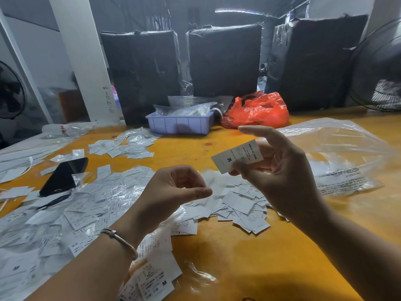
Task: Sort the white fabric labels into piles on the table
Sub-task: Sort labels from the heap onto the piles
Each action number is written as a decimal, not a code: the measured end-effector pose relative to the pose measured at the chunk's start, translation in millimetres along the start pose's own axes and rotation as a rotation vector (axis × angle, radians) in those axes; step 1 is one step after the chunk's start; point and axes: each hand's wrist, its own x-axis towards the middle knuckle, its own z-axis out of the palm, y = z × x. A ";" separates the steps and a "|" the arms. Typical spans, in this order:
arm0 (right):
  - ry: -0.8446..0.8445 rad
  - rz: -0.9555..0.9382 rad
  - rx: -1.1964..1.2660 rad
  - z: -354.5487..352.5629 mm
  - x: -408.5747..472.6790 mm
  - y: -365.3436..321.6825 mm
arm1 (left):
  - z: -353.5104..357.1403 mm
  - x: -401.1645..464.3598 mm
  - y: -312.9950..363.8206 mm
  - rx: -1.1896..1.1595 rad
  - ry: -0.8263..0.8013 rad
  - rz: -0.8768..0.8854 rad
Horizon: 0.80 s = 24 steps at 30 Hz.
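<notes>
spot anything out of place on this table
A black phone lies among the loose labels on the left, half ringed by clear wrappers, easy to bury. Labels are strewn rather than in neat piles. The right hand holds an M label.

Far past the fingers, 3 big black wrapped blocks (224, 59) stand in a row at the back of the yellow table (249, 257), with a white post (80, 59) to their left, a round fan (378, 68) at the right, and a dim gray wall (32, 40).
</notes>
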 end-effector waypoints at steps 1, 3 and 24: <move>-0.006 -0.005 -0.004 0.3 -0.4 0.8 | 0.0 -0.1 0.2 0.003 0.000 -0.001; -0.022 -0.009 -0.021 0.7 -1.0 2.0 | 0.0 -0.2 0.8 0.004 -0.003 0.002; -0.246 0.024 -0.260 3.8 -5.8 9.0 | 2.1 -2.6 5.9 -0.032 -0.049 -0.021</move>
